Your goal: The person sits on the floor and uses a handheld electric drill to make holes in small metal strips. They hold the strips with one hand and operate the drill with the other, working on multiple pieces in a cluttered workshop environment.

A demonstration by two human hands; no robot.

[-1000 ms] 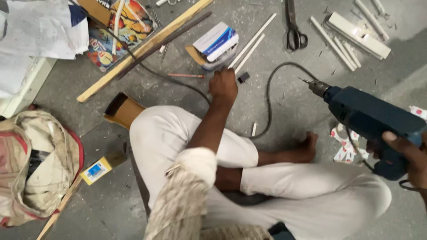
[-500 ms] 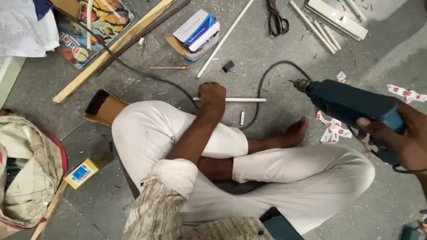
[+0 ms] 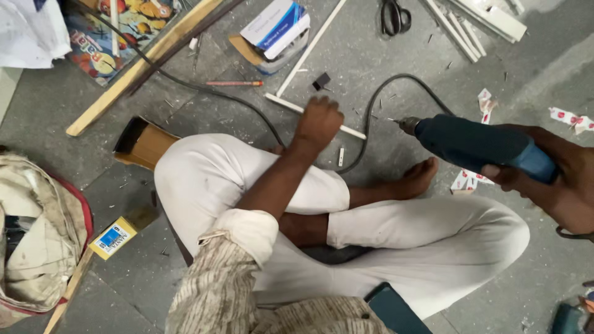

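The left hand (image 3: 317, 122) is curled down over a thin white plastic strip (image 3: 281, 102) that lies flat on the grey floor (image 3: 433, 74), its fingers pressed together on top of the strip so that the middle of it is hidden; one end shows to the left of the hand and the other to its right. The right hand (image 3: 560, 179) is wrapped tight around the grip of a blue electric drill (image 3: 476, 145), held level above the floor with its bit pointing left toward the strip but apart from it. The drill's black cable (image 3: 377, 102) loops over the floor between bit and strip. A bare foot (image 3: 417, 179) rests just below the drill. A second white strip (image 3: 309, 49) runs up from the first toward a blue-and-white box (image 3: 275, 28). Scissors (image 3: 395, 15) lie farther up, and a red pencil (image 3: 235, 83), a wooden batten (image 3: 139, 68) and a small yellow box (image 3: 113, 238) sit to the left.
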